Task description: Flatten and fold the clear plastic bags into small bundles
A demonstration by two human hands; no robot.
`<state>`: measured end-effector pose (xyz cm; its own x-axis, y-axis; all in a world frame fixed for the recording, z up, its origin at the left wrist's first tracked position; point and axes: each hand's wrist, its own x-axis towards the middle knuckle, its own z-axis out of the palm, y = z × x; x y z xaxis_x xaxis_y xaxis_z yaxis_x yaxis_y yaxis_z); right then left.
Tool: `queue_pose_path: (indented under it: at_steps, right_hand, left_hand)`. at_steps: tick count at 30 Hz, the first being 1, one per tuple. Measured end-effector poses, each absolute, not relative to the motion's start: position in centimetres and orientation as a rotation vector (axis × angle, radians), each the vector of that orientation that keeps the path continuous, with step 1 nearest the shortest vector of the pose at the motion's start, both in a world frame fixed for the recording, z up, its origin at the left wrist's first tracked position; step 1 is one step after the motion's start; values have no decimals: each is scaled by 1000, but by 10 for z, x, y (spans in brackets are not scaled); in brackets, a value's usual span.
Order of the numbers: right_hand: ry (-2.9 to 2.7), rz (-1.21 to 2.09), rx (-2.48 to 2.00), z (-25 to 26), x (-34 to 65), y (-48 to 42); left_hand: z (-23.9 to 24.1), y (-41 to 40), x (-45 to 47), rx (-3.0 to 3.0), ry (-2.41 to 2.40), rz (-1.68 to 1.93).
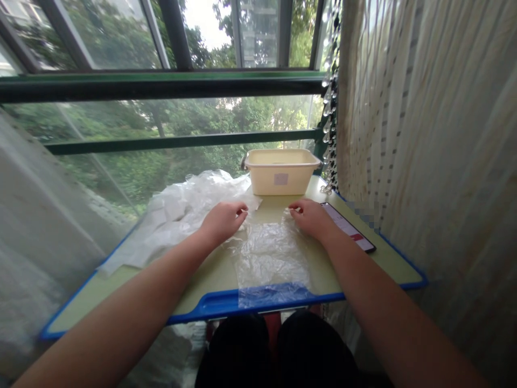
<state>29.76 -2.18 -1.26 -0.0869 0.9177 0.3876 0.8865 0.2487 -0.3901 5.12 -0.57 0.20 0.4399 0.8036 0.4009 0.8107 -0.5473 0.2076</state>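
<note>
A clear, crinkled plastic bag (272, 253) lies spread in front of me, its lower end over the blue front edge of the table. At the bag's upper left corner, my left hand (226, 220) is closed in a pinch on the thin film. Opposite it, my right hand (310, 216) pinches the upper right corner between thumb and fingers. Beside and behind my left hand is a large heap of whitish plastic bags (183, 202). Just right of my right hand lies a phone (350, 229) with its screen lit.
A cream plastic basin (264, 182) with a small label stands at the table's back. The pale table (194, 293) has a blue rim with a groove at the front. Windows with a green railing (181, 143) rise behind. Curtains hang at both sides, with a beaded strand (331, 124) at right.
</note>
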Motion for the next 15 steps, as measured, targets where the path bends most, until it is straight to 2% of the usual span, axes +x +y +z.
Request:
queue_pose_path:
  at_steps: [15]
  right_hand:
    - [-1996,53,-1719,-10,300,-27]
  left_hand:
    - [19,-7,42,-2465,-1592,-795]
